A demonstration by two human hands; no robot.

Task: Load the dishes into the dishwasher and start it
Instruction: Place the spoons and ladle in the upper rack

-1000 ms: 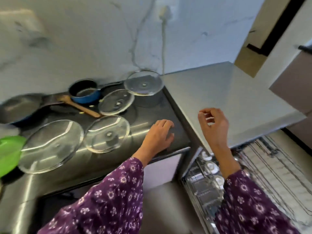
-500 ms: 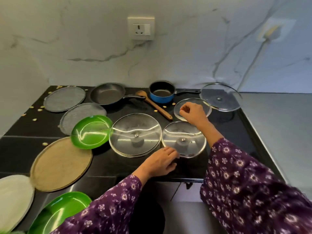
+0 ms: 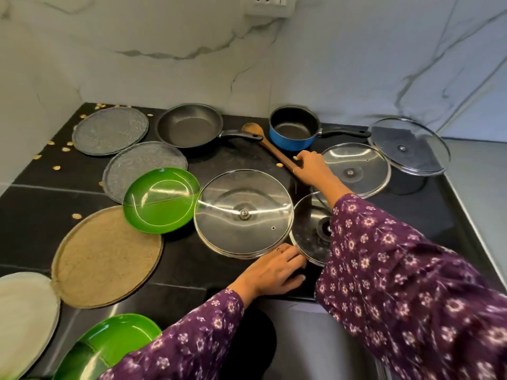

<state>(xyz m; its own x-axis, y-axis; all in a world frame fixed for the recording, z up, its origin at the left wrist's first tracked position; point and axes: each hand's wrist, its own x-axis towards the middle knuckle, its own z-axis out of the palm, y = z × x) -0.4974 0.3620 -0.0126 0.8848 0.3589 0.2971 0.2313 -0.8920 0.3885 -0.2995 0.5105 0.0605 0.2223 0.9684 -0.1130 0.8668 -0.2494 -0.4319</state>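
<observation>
Dishes lie spread on the black counter (image 3: 225,272). My right hand (image 3: 310,168) reaches across and grips the handle end of the wooden spoon (image 3: 270,148), which lies between the frying pan (image 3: 190,128) and the blue saucepan (image 3: 293,130). My left hand (image 3: 274,272) rests flat on the counter at its front edge, fingertips at the rims of the large glass lid (image 3: 244,213) and a smaller glass lid (image 3: 308,231). My right sleeve hides part of that smaller lid. Another glass lid (image 3: 354,170) lies just right of my right hand. The dishwasher is out of view.
A fourth glass lid (image 3: 408,145) sits on a pot at the right. Two green plates (image 3: 162,200) (image 3: 109,344), two grey round plates (image 3: 109,130) (image 3: 144,168), a tan plate (image 3: 107,256) and a white plate (image 3: 24,319) fill the left. Crumbs are scattered at the back left.
My view swung left from the open dishwasher to the counter. My right hand moved from above a glass lid to the spoon's handle and closed on it. My left hand stayed on the counter.
</observation>
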